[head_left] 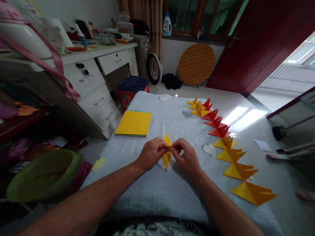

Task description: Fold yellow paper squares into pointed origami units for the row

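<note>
A yellow folded paper [167,159], shaped like a narrow diamond, stands out between my two hands above the cloth-covered table. My left hand [152,151] pinches its middle from the left, thumb and fingers closed. From the other side my right hand [185,154] pinches the same middle part, its fingertips nearly meeting the left ones. The pinched creases are partly hidden by the fingers. Beyond my left hand lies a stack of square paper [134,123], yellow on top. Along the table's right side runs a row of folded paper cranes, yellow [253,192] and red [219,128].
The light blue cloth [145,203] covers the table. A white desk [86,82] with drawers stands at left, above a green basket [44,177]. Behind are a red stool [134,85], a washing machine with its door ajar [154,68] and a round wooden board [197,64].
</note>
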The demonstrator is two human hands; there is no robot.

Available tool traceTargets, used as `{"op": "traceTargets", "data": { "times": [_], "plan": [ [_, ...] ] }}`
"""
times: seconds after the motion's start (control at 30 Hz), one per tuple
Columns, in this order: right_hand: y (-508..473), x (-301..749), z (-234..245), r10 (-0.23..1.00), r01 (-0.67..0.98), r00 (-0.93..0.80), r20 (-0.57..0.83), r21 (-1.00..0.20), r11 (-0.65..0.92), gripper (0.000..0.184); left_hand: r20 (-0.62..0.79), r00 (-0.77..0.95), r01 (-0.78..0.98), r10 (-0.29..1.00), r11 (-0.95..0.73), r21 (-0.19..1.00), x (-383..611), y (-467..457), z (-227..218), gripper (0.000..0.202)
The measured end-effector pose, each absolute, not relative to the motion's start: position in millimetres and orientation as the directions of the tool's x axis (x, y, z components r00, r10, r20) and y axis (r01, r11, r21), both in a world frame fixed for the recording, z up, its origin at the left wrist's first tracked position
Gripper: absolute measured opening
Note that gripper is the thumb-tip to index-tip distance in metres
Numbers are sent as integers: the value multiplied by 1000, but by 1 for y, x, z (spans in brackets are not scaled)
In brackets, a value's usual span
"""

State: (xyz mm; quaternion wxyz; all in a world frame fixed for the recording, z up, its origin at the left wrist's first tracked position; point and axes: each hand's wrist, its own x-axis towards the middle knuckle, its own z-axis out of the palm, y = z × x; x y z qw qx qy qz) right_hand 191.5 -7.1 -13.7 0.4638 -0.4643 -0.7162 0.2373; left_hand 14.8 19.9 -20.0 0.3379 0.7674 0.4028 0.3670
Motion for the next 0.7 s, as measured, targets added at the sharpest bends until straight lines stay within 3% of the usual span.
{"op": "traceTargets", "data": {
  "times": [0.4,0.7],
  "plan": [
    [-8,187,-17,869,478,-168,466,-732,485,11,270,449,423,852,-469,776,15,20,-22,13],
    [-7,190,-14,870,430,-119,478,-766,479,13,291,409,376,865,-450,810,15,24,-1,6]
  ]
}}
